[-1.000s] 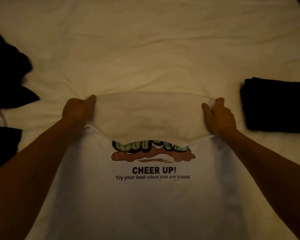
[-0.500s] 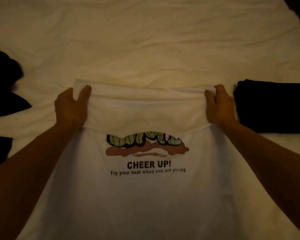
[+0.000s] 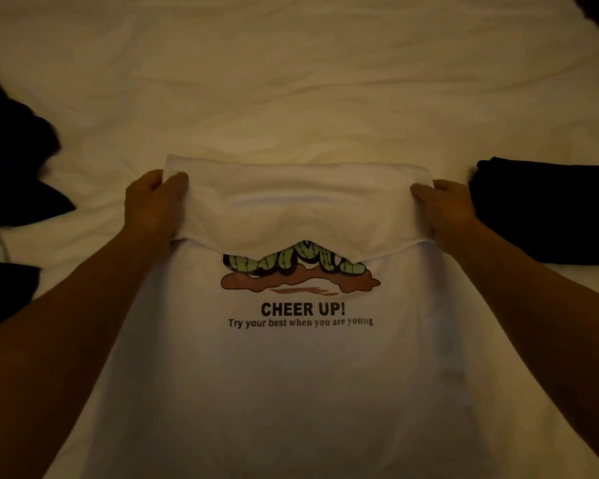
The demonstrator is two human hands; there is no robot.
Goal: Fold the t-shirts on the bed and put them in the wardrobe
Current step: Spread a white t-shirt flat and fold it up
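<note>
Far half of bed sheet (image 3: pixel 291 81): open, only wrinkles, free passage across full width.
Left flank: dark crumpled clothes (image 3: pixel 11 160) block edge, well apart from left hand (image 3: pixel 151 205); strip of bare sheet between.
Right flank: folded dark garment (image 3: pixel 547 209) just beside right hand (image 3: pixel 443 209), narrow gap only.
Centre: white t-shirt (image 3: pixel 291 392) covers near bed between both forearms; folded flap lies over print's top.

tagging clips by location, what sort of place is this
Most likely a bedroom: a wrinkled bed sheet fills the view, a white t-shirt is being folded on it, and a folded dark garment lies beside.
</note>
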